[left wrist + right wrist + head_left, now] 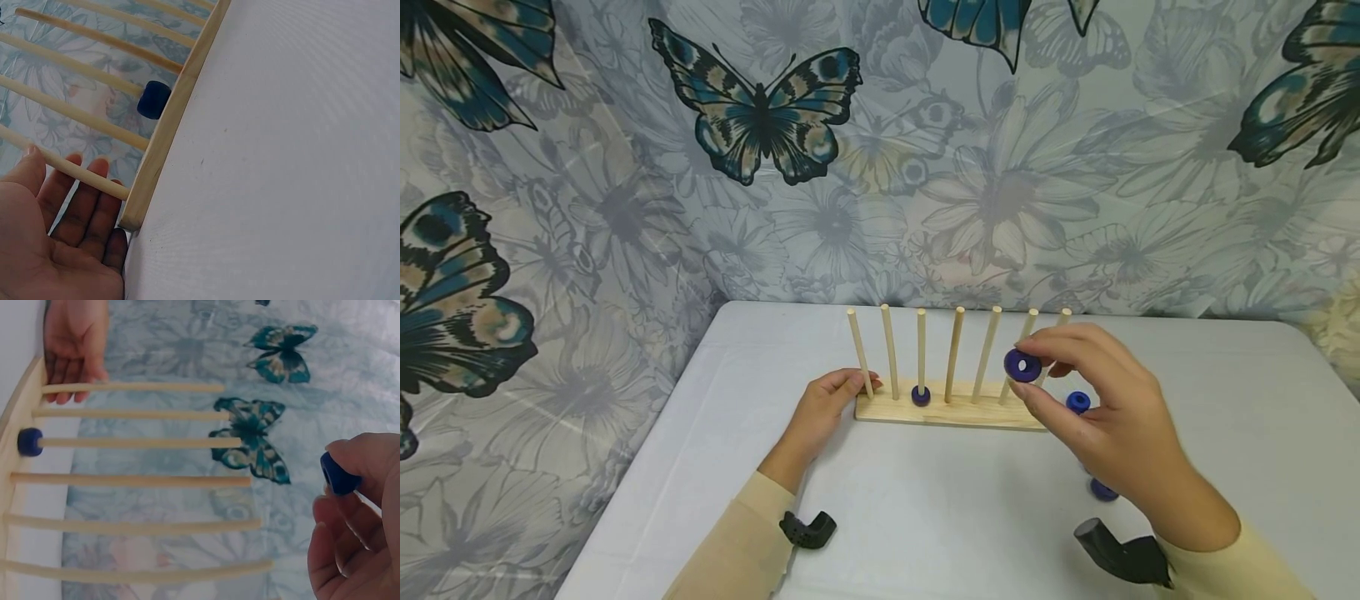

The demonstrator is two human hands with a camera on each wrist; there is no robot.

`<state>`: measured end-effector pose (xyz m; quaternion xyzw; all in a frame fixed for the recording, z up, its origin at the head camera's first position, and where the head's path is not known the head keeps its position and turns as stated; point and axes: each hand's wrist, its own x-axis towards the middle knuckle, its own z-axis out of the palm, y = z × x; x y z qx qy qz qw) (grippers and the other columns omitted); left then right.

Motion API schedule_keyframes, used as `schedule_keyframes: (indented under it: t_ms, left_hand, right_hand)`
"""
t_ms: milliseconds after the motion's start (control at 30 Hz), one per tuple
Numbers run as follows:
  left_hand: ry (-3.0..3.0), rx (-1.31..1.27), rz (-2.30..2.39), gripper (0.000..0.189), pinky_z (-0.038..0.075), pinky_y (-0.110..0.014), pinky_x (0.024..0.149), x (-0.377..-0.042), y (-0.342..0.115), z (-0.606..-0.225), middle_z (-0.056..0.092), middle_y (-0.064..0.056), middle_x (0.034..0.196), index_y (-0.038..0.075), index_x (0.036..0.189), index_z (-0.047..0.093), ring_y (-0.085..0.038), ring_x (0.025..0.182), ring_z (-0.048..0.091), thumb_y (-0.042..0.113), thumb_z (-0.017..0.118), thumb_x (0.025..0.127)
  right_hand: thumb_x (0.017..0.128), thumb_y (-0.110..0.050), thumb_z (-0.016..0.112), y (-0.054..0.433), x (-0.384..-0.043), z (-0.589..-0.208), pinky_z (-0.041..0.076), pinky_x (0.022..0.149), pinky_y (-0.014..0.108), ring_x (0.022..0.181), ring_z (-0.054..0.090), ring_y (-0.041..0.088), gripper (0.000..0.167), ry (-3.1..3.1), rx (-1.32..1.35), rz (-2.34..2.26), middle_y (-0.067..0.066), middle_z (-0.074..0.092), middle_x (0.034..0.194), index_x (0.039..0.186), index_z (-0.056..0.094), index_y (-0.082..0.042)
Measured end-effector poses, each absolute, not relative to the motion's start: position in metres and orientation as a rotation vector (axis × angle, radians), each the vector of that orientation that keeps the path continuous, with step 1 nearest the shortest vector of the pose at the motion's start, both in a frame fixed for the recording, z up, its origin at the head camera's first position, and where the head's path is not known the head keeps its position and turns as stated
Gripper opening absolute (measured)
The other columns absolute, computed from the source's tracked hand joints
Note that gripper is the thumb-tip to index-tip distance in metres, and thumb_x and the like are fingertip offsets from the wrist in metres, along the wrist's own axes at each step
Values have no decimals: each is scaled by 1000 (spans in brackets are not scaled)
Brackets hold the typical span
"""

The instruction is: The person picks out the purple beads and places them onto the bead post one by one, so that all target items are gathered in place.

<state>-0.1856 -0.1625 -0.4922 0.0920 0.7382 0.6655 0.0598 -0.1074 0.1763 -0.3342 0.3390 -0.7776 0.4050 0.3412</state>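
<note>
Right hand (1108,417): thumb and forefinger pinch blue bead (340,476) between tips. Left hand (820,410): end peg (859,346) of wooden rack (951,417) lies between thumb and relaxed, extended fingers. Second bead (921,398): right of left-hand fingers, at third peg's (921,350) base.

Head cam: above & behind L fingers (842,381) & R fingers (1075,346), facing fwd/down; widest view, w/ wooden peg rack (951,415) by them, worktop (970,500) below & butterfly-print backdrop (880,258) beyond. L wrist cam: v. close to L fingers, looks past them along rack; view turned approx. sideways, pegs (74,111) running left. R wrist cam: R fingers close at right edge, looks across to L fingers farther off; turned opp. way, pegs running right. Both wrist views share L fingers, rack & seated blue bead (30,442).
</note>
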Motion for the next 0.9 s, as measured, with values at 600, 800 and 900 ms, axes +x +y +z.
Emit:
schedule_keyframes:
  t_ms: [600, 800, 900]
  left_hand:
    - [2243, 273, 1996, 35, 42, -44, 118, -186, -163, -494, 79, -8, 122, 4, 127, 79, -23, 128, 65, 31, 61, 114]
    - [2243, 293, 1996, 35, 43, -43, 116, -187, -163, -495, 78, -8, 122, 3, 127, 78, -24, 128, 65, 30, 61, 114]
    - [2234, 294, 2013, 34, 44, -42, 116, -187, -164, -495, 78, -9, 122, 2, 127, 78, -24, 128, 65, 29, 61, 114]
  right_hand:
    - [108, -50, 70, 146, -130, -324, 49, 83, 23, 97, 65, 21, 51, -1959, 901, 1120, 8, 75, 109, 113, 78, -1]
    - [107, -43, 72, 143, -137, -324, 50, 84, 25, 101, 65, 21, 45, -2003, 918, 1127, 7, 75, 112, 117, 77, 1]
    - [104, -31, 76, 140, -142, -324, 51, 86, 28, 105, 65, 21, 36, -2028, 952, 1128, 6, 74, 115, 120, 76, 1]
